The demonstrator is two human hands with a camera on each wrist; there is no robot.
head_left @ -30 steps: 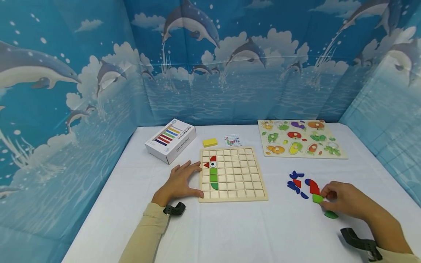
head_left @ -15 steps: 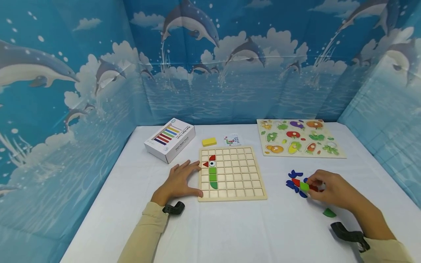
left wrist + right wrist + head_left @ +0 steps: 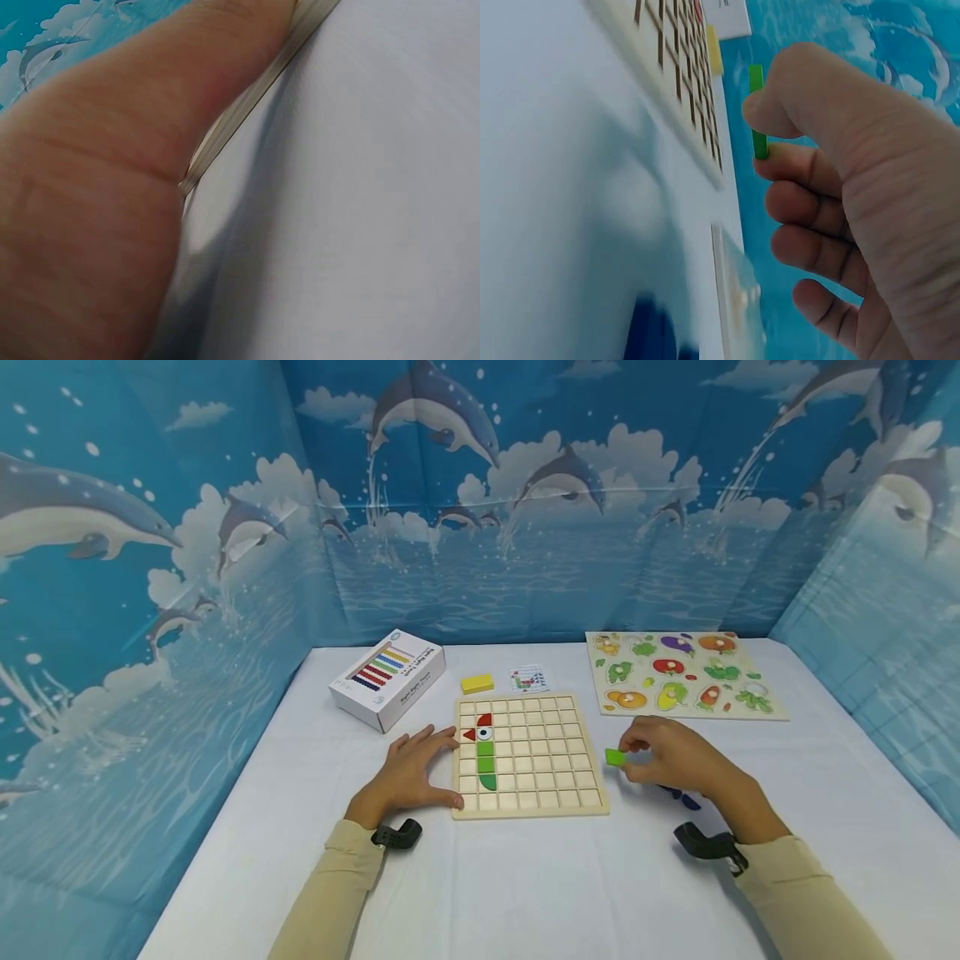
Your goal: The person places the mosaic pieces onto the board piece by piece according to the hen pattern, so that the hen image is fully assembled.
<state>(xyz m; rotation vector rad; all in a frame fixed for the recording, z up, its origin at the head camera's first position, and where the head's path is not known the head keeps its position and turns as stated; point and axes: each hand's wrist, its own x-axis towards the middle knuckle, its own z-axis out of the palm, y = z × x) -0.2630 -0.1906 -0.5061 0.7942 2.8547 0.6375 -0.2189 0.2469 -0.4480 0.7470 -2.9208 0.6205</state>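
A green tile (image 3: 616, 757) sits pinched in the right hand (image 3: 667, 758). Centre frame, the pale wooden grid board (image 3: 531, 757) shows red and green pieces; the table (image 3: 525, 877) is white, the backdrop (image 3: 187, 485) blue with dolphins.

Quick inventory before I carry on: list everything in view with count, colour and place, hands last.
grid board: 1, pale wood, table centre; its left columns hold red, green and eye pieces
green piece: 1, pinched in the right hand, just right of the grid board
blue pieces: count unclear, mostly hidden behind the right hand
box: 1, white, rear left
yellow block: 1, behind the grid board
card: 1, white, printed, beside the yellow block
peg puzzle: 1, pale board with coloured pieces, rear right
table: 1, white cover
backdrop: blue, dolphin print, on three sides
left hand: flat on the table, fingers at the grid board's left edge
right hand: holds the green piece
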